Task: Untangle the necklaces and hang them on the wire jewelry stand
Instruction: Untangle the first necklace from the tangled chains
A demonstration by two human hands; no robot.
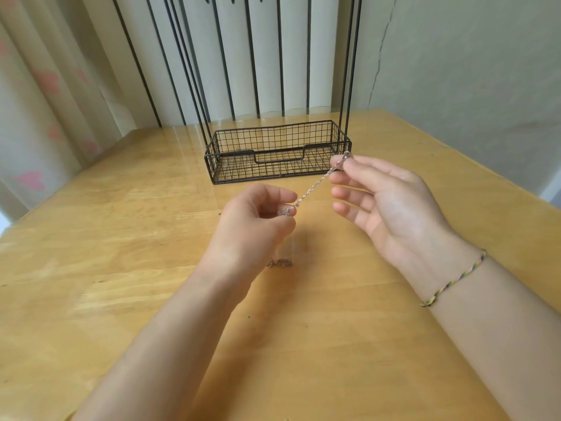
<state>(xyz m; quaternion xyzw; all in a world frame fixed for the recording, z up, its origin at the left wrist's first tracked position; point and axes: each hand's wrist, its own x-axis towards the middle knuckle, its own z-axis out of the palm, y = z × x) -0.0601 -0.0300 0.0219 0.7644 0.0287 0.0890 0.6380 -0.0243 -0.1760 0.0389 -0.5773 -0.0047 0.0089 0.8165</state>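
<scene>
Thin silver chain necklace point(312, 186): one strand is seen, held taut in the air between two hands, above the table and just in front of the stand. One end is pinched by the left hand point(258, 226), fingers curled. The other end is pinched between thumb and forefinger of the right hand point(388, 202), other fingers loosely spread. One small silver chain clump point(280, 263) lies on the yellow wooden table point(121, 238) under the left wrist; a link to the held strand cannot be told. One black wire jewelry stand point(279, 162) with a basket base is set behind. One braided bracelet point(452, 281) is worn on the right wrist.
</scene>
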